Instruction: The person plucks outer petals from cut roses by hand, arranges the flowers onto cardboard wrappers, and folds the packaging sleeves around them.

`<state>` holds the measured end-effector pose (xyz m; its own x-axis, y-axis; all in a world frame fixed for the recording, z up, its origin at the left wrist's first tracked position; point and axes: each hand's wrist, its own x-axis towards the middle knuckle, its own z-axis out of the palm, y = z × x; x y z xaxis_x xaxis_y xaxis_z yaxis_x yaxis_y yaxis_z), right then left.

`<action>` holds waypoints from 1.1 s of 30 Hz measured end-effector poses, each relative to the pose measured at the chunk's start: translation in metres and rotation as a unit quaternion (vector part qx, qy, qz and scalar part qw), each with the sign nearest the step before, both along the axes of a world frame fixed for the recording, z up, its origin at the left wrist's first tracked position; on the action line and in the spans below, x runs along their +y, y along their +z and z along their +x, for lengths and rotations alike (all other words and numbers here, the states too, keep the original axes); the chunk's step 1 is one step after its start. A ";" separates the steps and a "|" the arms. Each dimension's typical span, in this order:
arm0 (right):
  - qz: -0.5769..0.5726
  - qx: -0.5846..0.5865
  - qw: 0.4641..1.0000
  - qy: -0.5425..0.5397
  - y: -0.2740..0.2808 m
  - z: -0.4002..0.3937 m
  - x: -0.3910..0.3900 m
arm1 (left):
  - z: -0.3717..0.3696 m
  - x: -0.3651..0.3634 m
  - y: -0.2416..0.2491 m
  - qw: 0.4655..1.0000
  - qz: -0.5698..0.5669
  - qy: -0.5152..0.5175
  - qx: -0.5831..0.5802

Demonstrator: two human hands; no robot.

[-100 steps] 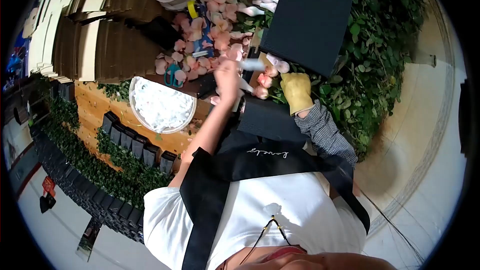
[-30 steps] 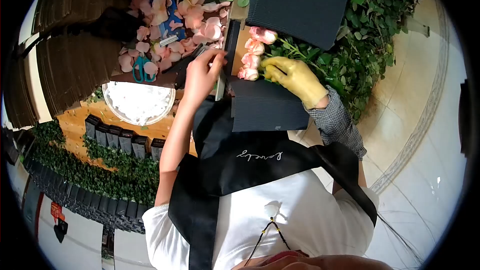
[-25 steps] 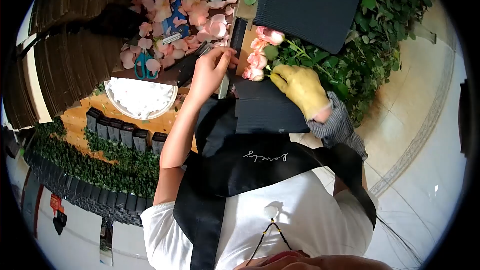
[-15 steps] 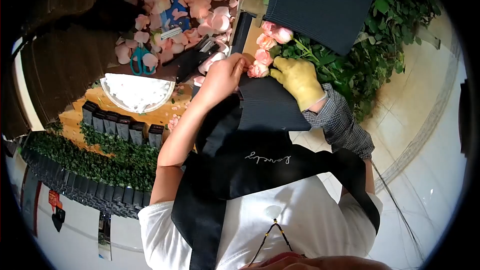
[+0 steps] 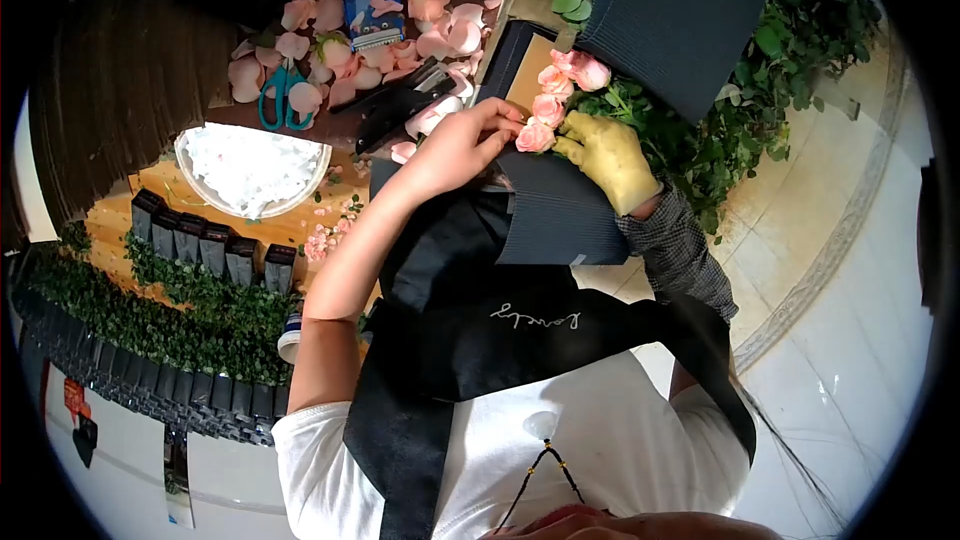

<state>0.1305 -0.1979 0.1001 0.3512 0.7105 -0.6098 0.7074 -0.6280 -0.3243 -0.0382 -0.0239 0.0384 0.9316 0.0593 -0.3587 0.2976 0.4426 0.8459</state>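
Note:
A row of pink roses (image 5: 548, 108) lies over a cardboard strip and dark corrugated wrap. My left hand (image 5: 468, 150), bare, is at the lowest rose, thumb and forefinger bent close together at its left edge; anything small between them is hidden. On the other side, my right hand (image 5: 612, 162) wears a yellow glove, its curled fingers against the roses and their leafy stems; the stems under the palm are hidden. Ribbed dark wrap (image 5: 562, 210) lies below both hands, and another dark sheet (image 5: 685, 20) covers part of the greenery at upper right.
Loose petals (image 5: 430, 2), teal scissors (image 5: 285, 98) and a black tool (image 5: 405, 105) lie at upper left. Below them is a bowl of white pieces (image 5: 325, 172). Black boxes (image 5: 240, 258) and rows of greenery (image 5: 160, 315) stand at left; leafy stems (image 5: 765, 50) fill the upper right.
The view has shifted, so the bowl and boxes appear farther left. The roses and both hands appear slightly farther right. My left fingers have changed their bend beside the lowest rose.

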 end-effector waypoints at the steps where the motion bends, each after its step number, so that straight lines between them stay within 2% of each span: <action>1: -0.018 0.002 1.000 0.005 0.001 -0.002 0.002 | 0.000 0.001 0.006 1.000 0.001 0.000 -0.004; 3: -0.033 0.002 0.999 0.005 0.008 -0.004 0.006 | 0.002 0.008 0.020 0.974 0.220 -0.042 0.026; 4: -0.053 -0.003 0.998 0.021 0.017 -0.006 0.008 | 0.001 0.006 0.017 0.971 0.239 0.013 0.008; 5: -0.072 -0.007 0.997 0.037 0.026 -0.007 0.010 | 0.002 0.008 0.016 0.970 0.242 0.011 0.004; 6: -0.024 0.012 1.000 0.006 0.032 -0.007 0.010 | 0.003 0.010 0.015 0.977 0.209 0.016 0.039; 7: -0.022 0.009 1.000 0.003 0.041 -0.008 0.017 | 0.004 0.012 0.012 0.982 0.175 0.021 0.074; 8: 0.013 -0.014 0.998 -0.068 0.052 -0.009 0.026 | 0.005 0.007 -0.004 0.981 0.178 0.054 0.047; 9: 0.048 -0.038 0.988 -0.140 0.057 -0.010 0.032 | 0.008 0.008 0.001 0.981 0.180 0.050 0.043; 10: 0.081 -0.139 0.979 -0.123 0.041 -0.011 0.024 | 0.013 0.010 0.008 0.976 0.207 0.048 0.042; 11: 0.048 -0.202 0.974 -0.092 0.025 -0.010 0.020 | 0.019 0.009 0.013 0.970 0.234 0.045 0.040; 13: -0.010 -0.223 0.974 -0.030 -0.007 -0.007 0.014 | 0.027 0.003 0.018 0.964 0.259 0.046 0.036; 14: -0.009 -0.225 0.974 -0.036 -0.013 -0.007 0.016 | 0.030 0.002 0.022 0.956 0.284 0.070 0.028; 16: -0.106 -0.219 0.969 -0.040 -0.016 -0.004 0.031 | 0.035 0.000 0.023 0.930 0.348 0.121 0.001; 17: -0.104 -0.219 0.969 -0.048 -0.016 -0.003 0.028 | 0.035 -0.002 0.020 0.929 0.351 0.114 -0.002; 20: 0.070 -0.181 0.981 -0.001 -0.019 0.005 0.010 | 0.041 -0.002 0.016 0.938 0.329 0.110 0.024; 21: 0.073 -0.181 0.981 -0.005 -0.011 0.005 0.006 | 0.041 -0.002 0.018 0.937 0.332 0.106 0.023; 23: 0.133 -0.062 0.979 -0.139 0.007 0.005 0.004 | 0.041 -0.003 0.019 0.949 0.300 0.098 0.007; 24: 0.163 -0.051 0.975 -0.145 0.009 0.004 0.000 | 0.042 -0.003 0.022 0.953 0.287 0.100 0.001; 28: 0.189 0.007 0.970 -0.151 0.003 0.003 -0.011 | 0.044 0.003 0.032 0.949 0.300 0.082 -0.044; 30: 0.183 0.007 0.971 -0.153 0.004 0.005 -0.009 | 0.045 0.005 0.038 0.922 0.372 0.033 -0.104; 33: 0.182 0.011 0.969 -0.164 0.001 0.004 -0.010 | 0.044 0.004 0.045 0.934 0.355 -0.019 -0.040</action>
